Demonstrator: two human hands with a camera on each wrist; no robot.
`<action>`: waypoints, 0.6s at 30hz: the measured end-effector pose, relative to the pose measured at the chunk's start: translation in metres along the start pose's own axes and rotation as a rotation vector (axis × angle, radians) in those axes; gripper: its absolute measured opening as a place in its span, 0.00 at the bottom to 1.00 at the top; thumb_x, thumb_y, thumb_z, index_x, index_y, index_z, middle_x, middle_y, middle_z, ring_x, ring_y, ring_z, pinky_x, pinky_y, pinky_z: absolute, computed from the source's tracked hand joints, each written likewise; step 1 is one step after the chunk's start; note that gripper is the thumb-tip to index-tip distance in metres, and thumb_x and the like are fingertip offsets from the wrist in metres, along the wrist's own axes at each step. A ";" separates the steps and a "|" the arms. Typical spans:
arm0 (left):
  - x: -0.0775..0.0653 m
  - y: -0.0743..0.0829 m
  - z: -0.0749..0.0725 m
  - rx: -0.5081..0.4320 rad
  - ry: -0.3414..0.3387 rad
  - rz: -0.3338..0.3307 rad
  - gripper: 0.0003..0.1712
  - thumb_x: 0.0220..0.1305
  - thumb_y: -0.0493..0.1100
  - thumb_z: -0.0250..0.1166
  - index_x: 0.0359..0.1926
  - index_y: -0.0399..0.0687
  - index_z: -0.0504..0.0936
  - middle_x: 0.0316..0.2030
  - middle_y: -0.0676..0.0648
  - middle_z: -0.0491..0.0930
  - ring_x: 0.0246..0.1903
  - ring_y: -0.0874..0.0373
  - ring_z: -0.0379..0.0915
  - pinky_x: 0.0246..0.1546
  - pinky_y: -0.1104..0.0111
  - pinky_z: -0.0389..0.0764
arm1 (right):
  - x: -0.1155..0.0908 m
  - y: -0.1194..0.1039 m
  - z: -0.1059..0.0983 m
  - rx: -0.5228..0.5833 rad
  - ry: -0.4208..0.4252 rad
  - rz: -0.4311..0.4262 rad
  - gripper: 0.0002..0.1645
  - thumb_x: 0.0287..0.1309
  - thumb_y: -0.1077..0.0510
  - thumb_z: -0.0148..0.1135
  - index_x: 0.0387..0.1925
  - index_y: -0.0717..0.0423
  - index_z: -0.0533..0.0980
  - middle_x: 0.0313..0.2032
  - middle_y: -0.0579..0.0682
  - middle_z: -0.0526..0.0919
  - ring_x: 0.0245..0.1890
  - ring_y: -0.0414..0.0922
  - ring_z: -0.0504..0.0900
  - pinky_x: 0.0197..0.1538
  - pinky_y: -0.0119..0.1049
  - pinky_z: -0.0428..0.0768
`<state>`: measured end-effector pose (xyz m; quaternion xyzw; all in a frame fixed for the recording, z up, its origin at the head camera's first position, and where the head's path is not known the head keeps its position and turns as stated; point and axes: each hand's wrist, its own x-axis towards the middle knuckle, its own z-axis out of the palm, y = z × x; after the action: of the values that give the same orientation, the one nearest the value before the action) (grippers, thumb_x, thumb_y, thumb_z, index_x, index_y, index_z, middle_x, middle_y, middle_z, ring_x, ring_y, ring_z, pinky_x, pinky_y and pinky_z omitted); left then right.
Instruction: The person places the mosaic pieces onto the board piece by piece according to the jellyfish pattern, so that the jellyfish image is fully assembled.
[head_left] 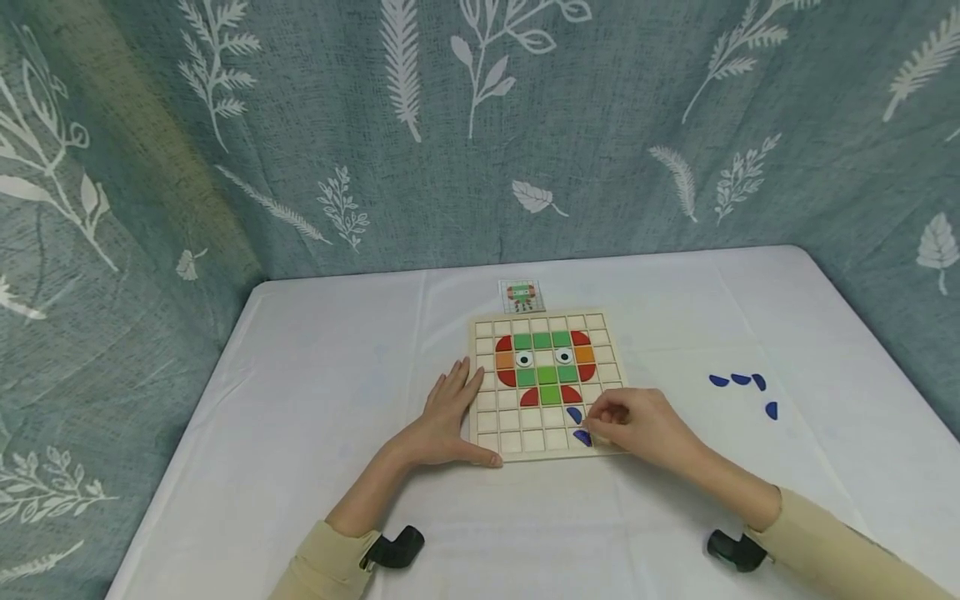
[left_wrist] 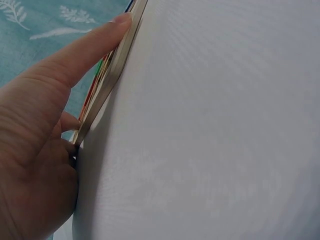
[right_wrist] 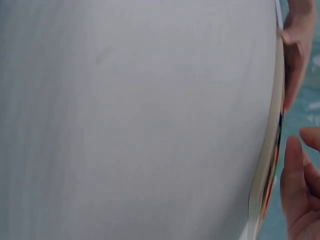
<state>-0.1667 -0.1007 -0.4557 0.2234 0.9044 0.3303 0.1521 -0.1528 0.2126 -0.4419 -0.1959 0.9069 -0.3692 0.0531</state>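
A square wooden grid board (head_left: 490, 422) lies on the table, bearing a face of green squares (head_left: 542, 340), red rounded pieces (head_left: 529, 397), orange pieces (head_left: 583, 355) and two eye pieces (head_left: 564, 356). Low on its right side are an upper blue piece (head_left: 574, 414) and a lower blue piece (head_left: 582, 437). My left hand (head_left: 447, 421) rests spread against the board's left side, thumb at its front edge. Over the lower right part is my right hand (head_left: 637, 423), fingertips beside the two blue pieces. In the right wrist view its thumb (right_wrist: 293, 170) stands slightly apart from the forefinger.
Several loose blue pieces (head_left: 741, 379) lie on the white cloth (head_left: 352, 358) to the right. Behind the board is a small picture card (head_left: 522, 296) with a similar figure. A patterned blue-green curtain (head_left: 450, 200) hangs behind the table.
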 end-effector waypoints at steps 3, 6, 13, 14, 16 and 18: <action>0.000 0.000 0.000 0.003 -0.006 -0.007 0.75 0.41 0.62 0.79 0.77 0.41 0.40 0.76 0.39 0.29 0.74 0.51 0.19 0.72 0.55 0.29 | -0.003 0.007 -0.012 0.008 0.046 0.066 0.04 0.58 0.54 0.69 0.33 0.49 0.83 0.23 0.40 0.77 0.25 0.40 0.74 0.25 0.29 0.72; 0.000 0.000 0.000 0.000 -0.002 -0.008 0.75 0.40 0.62 0.79 0.77 0.41 0.40 0.76 0.39 0.29 0.74 0.50 0.20 0.72 0.54 0.29 | -0.006 0.018 -0.028 -0.028 0.116 0.092 0.05 0.60 0.56 0.68 0.37 0.53 0.83 0.26 0.42 0.80 0.29 0.42 0.76 0.28 0.30 0.74; 0.000 -0.001 0.000 -0.001 0.000 -0.009 0.75 0.40 0.62 0.79 0.77 0.41 0.41 0.76 0.39 0.29 0.74 0.51 0.20 0.72 0.55 0.28 | -0.020 0.056 -0.069 -0.173 0.276 0.083 0.09 0.59 0.61 0.67 0.41 0.59 0.83 0.37 0.55 0.84 0.36 0.49 0.81 0.35 0.36 0.81; 0.000 -0.001 0.001 -0.001 0.000 -0.006 0.75 0.40 0.62 0.79 0.77 0.41 0.41 0.76 0.39 0.30 0.74 0.51 0.20 0.72 0.55 0.28 | -0.023 0.060 -0.074 -0.186 0.291 0.084 0.09 0.58 0.62 0.67 0.41 0.61 0.82 0.38 0.56 0.83 0.36 0.50 0.81 0.36 0.35 0.82; 0.000 -0.002 0.001 -0.003 0.001 -0.002 0.75 0.41 0.61 0.79 0.77 0.40 0.41 0.76 0.39 0.30 0.74 0.50 0.20 0.72 0.55 0.28 | -0.028 0.069 -0.083 -0.208 0.317 0.087 0.10 0.57 0.64 0.67 0.41 0.63 0.82 0.39 0.59 0.83 0.37 0.52 0.81 0.37 0.30 0.81; 0.000 -0.002 0.001 -0.005 0.000 0.000 0.74 0.41 0.61 0.79 0.77 0.40 0.41 0.76 0.38 0.30 0.74 0.50 0.20 0.72 0.54 0.28 | -0.032 0.076 -0.091 -0.223 0.322 0.106 0.10 0.56 0.65 0.68 0.40 0.64 0.82 0.38 0.60 0.83 0.36 0.53 0.81 0.35 0.27 0.80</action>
<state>-0.1671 -0.1019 -0.4580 0.2230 0.9036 0.3325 0.1524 -0.1692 0.3335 -0.4301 -0.0911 0.9480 -0.2898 -0.0951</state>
